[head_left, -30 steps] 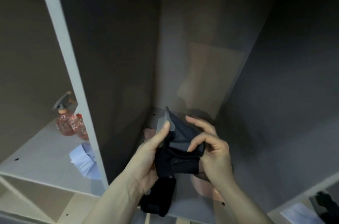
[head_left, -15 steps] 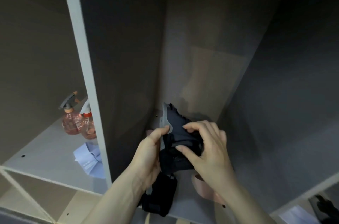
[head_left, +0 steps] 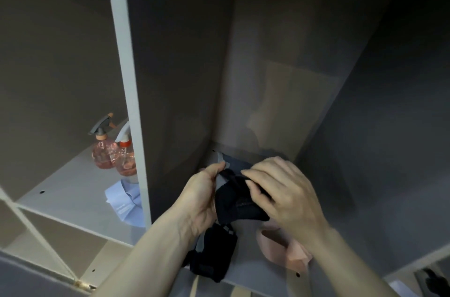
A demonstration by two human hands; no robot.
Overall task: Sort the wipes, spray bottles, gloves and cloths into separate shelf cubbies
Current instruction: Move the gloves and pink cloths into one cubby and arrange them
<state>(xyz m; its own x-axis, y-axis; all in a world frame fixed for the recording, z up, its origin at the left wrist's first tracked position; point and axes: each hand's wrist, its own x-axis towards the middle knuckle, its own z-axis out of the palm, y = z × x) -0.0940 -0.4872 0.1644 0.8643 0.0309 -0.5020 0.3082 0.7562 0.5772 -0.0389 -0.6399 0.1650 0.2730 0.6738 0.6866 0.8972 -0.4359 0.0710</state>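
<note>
Both hands pinch the dark glove over the right cubby floor: left hand, right hand. The cuff dangles off the near edge, so it'll probably slide out if dropped.

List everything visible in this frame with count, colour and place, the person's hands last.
spray bottles: 2, clear pink, one grey trigger and one white; back of left cubby, side by side.
blue packet: 1, pale blue; left cubby floor, in front of the bottles, partly hidden by the divider.
dark glove: 1, black and grey; held over the middle cubby floor by both hands.
pink item: 1, pale pink; middle cubby floor, under the right wrist; what it is I cannot tell.
dark object: 1, black; lower right cubby, mostly cut off.
left hand: grips the glove's left side.
right hand: fingers pinch the glove's top.
</note>
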